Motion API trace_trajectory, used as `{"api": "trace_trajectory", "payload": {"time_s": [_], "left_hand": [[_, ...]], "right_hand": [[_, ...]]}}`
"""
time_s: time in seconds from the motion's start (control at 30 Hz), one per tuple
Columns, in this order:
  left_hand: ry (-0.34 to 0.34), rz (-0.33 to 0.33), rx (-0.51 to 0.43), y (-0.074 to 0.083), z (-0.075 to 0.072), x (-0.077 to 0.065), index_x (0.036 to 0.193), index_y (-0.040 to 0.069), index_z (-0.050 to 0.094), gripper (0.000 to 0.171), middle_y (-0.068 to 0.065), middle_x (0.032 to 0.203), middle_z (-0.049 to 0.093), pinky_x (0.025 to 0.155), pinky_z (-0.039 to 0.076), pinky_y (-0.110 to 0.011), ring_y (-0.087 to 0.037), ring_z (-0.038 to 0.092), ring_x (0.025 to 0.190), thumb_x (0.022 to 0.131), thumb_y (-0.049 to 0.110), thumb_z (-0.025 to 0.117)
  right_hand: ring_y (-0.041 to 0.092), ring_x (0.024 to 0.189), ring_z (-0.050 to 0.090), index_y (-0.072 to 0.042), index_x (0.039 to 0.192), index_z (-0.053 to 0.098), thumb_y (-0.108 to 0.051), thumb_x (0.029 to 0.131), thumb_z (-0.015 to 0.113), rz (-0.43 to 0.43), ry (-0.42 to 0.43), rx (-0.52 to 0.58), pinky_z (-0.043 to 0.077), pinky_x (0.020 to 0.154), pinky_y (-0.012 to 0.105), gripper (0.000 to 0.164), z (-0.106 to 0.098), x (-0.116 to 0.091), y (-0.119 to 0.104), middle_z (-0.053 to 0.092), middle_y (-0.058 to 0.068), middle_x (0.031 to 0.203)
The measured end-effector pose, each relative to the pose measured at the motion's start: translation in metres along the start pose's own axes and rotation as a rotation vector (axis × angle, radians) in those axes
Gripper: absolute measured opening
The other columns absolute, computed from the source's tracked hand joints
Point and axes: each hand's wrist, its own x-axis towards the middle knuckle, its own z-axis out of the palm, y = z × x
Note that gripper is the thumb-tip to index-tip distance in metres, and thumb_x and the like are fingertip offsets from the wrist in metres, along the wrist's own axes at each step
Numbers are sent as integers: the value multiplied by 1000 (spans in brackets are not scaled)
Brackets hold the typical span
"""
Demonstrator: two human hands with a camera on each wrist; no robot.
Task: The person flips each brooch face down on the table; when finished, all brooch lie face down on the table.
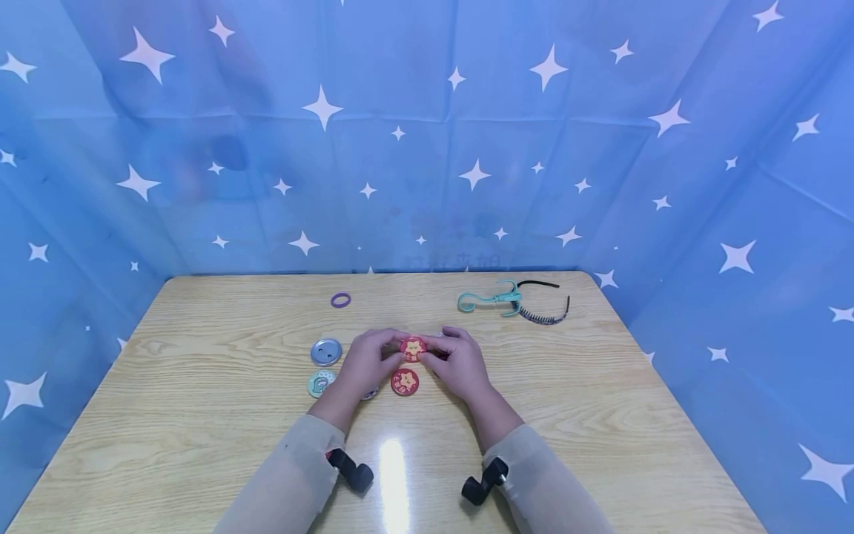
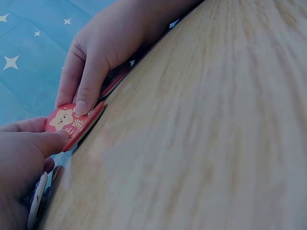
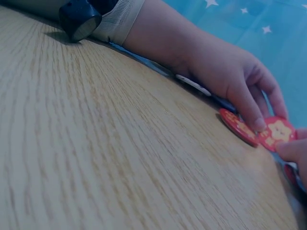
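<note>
Both hands pinch one round red pin badge (image 1: 414, 348) with a yellow star figure, holding it tilted up above the table. My left hand (image 1: 365, 362) grips its left edge and my right hand (image 1: 460, 362) its right edge, thumbs at the front. A second red badge (image 1: 405, 382) lies flat just nearer to me. Left of the left hand lie a blue-grey badge (image 1: 326, 352) and a pale green badge (image 1: 322, 383). Another badge (image 1: 370, 394) is mostly hidden by the left wrist. A red-edged thing (image 3: 290, 175) under the right hand is largely covered.
Toward the back of the wooden table (image 1: 233, 445) lie a purple ring band (image 1: 340, 300), a teal curved clip-like thing (image 1: 494, 298) and a black toothed headband (image 1: 543, 319) touching it. A blue star-patterned curtain (image 1: 400, 148) stands behind the table.
</note>
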Motion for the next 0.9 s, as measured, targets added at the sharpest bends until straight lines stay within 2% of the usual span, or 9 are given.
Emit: {"api": "trace_trajectory", "payload": {"time_s": [0.33,0.53,0.9], "left_hand": [[-10,22,32,-2,1,0,128,25,76,35,13,99,74,98,55,-41,-17,66,107,95,16,84],[-12,17,35,-1,1,-1,129,26,76,34,13,100,73,93,56,-40,-15,65,104,96,17,82],[0,44,33,-2,2,-1,125,24,78,30,11,102,74,92,57,-38,-15,65,103,97,15,81]], "right_hand": [[31,135,57,-18,117,84,-18,91,88,12,13,42,42,116,51,26,2,0,3,81,-4,107],[31,134,58,-18,114,85,-17,92,88,15,22,58,41,117,49,22,1,0,3,81,-6,101],[33,133,58,-15,110,86,-15,93,86,18,43,68,43,115,54,17,0,-1,-1,80,-3,102]]}}
